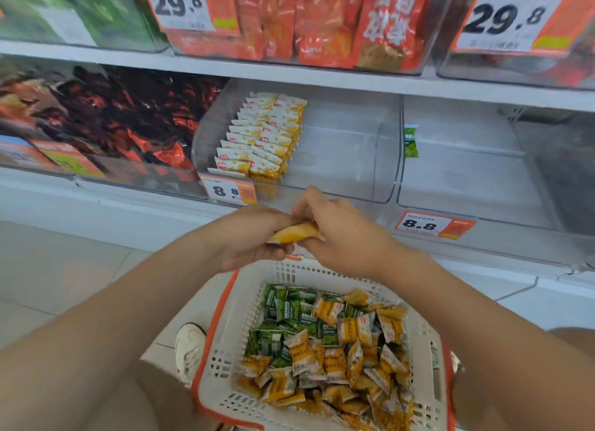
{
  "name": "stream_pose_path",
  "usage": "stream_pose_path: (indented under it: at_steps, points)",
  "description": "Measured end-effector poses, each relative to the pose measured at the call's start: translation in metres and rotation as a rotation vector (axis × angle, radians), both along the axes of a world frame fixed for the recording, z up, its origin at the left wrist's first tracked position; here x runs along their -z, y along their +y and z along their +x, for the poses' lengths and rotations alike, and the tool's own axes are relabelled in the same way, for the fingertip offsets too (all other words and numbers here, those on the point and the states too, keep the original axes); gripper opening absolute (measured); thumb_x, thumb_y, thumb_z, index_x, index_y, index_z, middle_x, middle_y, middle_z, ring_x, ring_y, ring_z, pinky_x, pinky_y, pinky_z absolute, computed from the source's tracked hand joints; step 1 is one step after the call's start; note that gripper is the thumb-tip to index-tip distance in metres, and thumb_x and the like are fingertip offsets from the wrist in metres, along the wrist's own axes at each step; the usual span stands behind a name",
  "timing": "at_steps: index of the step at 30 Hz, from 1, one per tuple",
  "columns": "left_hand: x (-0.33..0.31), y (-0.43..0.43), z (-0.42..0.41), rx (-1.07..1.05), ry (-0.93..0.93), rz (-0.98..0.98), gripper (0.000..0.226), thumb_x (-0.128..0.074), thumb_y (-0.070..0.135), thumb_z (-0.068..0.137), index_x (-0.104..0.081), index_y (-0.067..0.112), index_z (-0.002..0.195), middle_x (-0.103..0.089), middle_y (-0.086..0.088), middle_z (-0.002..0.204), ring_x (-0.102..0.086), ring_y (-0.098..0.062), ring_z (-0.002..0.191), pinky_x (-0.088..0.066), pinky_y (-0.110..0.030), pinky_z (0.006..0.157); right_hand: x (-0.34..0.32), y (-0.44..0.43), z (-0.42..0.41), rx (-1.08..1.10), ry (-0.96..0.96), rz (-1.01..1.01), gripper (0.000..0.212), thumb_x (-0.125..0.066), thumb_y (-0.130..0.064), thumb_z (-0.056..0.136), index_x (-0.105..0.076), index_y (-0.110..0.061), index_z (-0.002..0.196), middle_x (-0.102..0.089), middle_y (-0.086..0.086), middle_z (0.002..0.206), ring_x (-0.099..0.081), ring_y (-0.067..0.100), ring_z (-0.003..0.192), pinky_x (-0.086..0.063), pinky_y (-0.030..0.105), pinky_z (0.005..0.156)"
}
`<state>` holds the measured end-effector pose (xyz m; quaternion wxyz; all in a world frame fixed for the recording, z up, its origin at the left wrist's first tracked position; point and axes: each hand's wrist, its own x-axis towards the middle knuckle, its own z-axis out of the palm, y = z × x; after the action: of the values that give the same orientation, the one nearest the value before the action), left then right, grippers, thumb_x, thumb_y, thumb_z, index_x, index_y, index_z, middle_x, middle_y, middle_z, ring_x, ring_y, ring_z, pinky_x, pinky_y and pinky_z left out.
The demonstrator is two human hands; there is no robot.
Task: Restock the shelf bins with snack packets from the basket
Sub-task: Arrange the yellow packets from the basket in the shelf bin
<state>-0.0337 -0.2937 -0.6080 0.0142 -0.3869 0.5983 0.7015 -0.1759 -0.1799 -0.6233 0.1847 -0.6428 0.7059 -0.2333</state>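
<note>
Left grip (248, 237) and right grip (341, 237) clutch yellow packet (294, 232) between them — above basket (222, 305).

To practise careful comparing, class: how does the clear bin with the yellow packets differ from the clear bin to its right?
The middle bin holds two neat rows of yellow packets along its left side; the right bin holds one green packet against its left wall. The middle bin is partly stocked; the right bin is almost bare. Both are clear plastic, side by side.

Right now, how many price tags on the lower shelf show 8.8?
2: one price tag on the yellow-packet bin, another below the right bin. Far-left tags are blurred.
</note>
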Motion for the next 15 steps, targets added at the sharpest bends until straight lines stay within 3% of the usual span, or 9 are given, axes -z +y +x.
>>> stream_pose_path:
  at_steps: [3,5,8,11,13,15]
  points:
    - [-0.005,-0.006,-0.004,-0.026,-0.094,-0.155,0.028,-0.053,0.032,0.105,-0.069,0.012,0.117,-0.069,-0.010,0.109,-0.071,-0.022,0.068,-0.054,-0.027,0.055,-0.007,-0.008,-0.007,0.105,-0.049,-0.059,0.019,-0.076,-0.032,0.091,-0.059,-0.029,0.100,-0.071,-0.011,0.088,-0.063,0.010,0.082,-0.051,0.031,0.073]
    - [-0.007,-0.007,-0.002,-0.005,-0.127,-0.335,0.030,-0.044,0.037,0.108,-0.068,0.020,0.114,-0.072,-0.008,0.111,-0.077,-0.023,0.079,-0.057,-0.030,0.065,-0.008,-0.006,-0.009,0.169,-0.079,-0.046,0.013,-0.078,-0.034,0.090,-0.065,-0.032,0.093,-0.068,-0.016,0.081,-0.061,0.001,0.074,-0.045,0.021,0.066]
    - [-0.017,-0.007,0.004,0.093,-0.037,-0.505,0.033,-0.037,0.031,0.113,-0.070,0.026,0.109,-0.074,0.002,0.102,-0.068,0.005,0.076,-0.052,-0.015,0.067,-0.005,-0.002,-0.009,0.306,-0.356,-0.042,0.008,-0.072,-0.031,0.095,-0.072,-0.024,0.092,-0.072,-0.009,0.080,-0.061,0.001,0.068,-0.045,0.027,0.067]
    - [-0.028,-0.004,0.011,0.174,0.037,-0.519,0.028,-0.045,0.030,0.112,-0.072,0.024,0.117,-0.076,0.003,0.104,-0.068,0.005,0.078,-0.054,-0.019,0.071,-0.009,0.004,-0.003,0.460,-0.638,-0.095,0.022,-0.069,-0.034,0.098,-0.077,-0.013,0.097,-0.070,0.004,0.077,-0.052,0.008,0.062,-0.041,0.031,0.063]
    - [-0.032,-0.001,0.017,0.189,0.087,-0.468,0.021,-0.056,0.027,0.108,-0.073,0.022,0.118,-0.078,0.001,0.105,-0.071,-0.003,0.084,-0.056,-0.022,0.074,-0.017,0.006,0.002,0.469,-0.693,-0.135,0.022,-0.069,-0.031,0.099,-0.076,-0.011,0.102,-0.066,-0.003,0.072,-0.049,0.001,0.054,-0.041,0.022,0.058]
    - [-0.028,0.003,0.023,0.104,0.145,-0.371,0.020,-0.063,0.019,0.104,-0.073,0.019,0.121,-0.078,-0.002,0.110,-0.071,-0.007,0.088,-0.057,-0.022,0.074,-0.024,0.007,0.009,0.476,-0.807,-0.173,0.022,-0.071,-0.029,0.097,-0.073,-0.012,0.111,-0.071,-0.007,0.076,-0.059,-0.002,0.055,-0.045,0.014,0.056]
